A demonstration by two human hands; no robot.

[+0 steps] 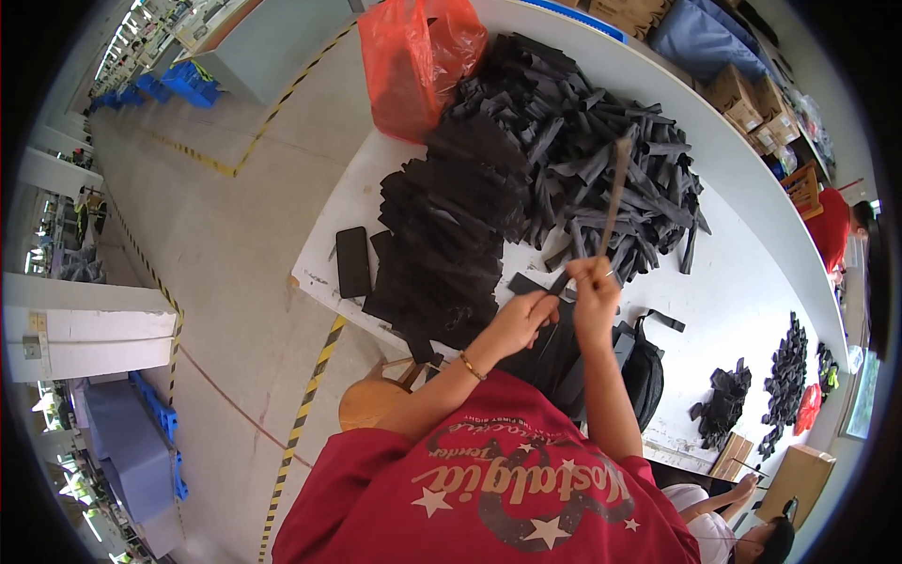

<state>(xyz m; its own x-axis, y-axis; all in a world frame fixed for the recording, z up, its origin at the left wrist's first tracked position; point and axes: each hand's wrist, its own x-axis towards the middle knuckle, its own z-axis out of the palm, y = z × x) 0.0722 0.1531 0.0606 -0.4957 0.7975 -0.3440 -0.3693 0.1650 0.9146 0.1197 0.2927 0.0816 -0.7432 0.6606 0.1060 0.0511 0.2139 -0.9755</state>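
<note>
My right hand (594, 293) is raised over the white table (752, 282) and grips a thin brown stick (615, 193) that points up and away over the pile. My left hand (520, 321), with a gold bracelet on its wrist, is closed right beside it on a black fabric strip (537, 285). The strip's far end meets the base of the stick at my right fingers. A big heap of black fabric strips (601, 141) lies just beyond both hands. A stack of flat black pieces (451, 244) sits to the left of my hands.
An orange plastic bag (413, 56) stands at the table's far left. A black phone (353, 261) lies near the left edge, with a wooden stool (374, 399) below it. A black bag (646, 368), smaller black piles (785, 367), cardboard boxes (742, 94) and another person (733, 526) are on the right.
</note>
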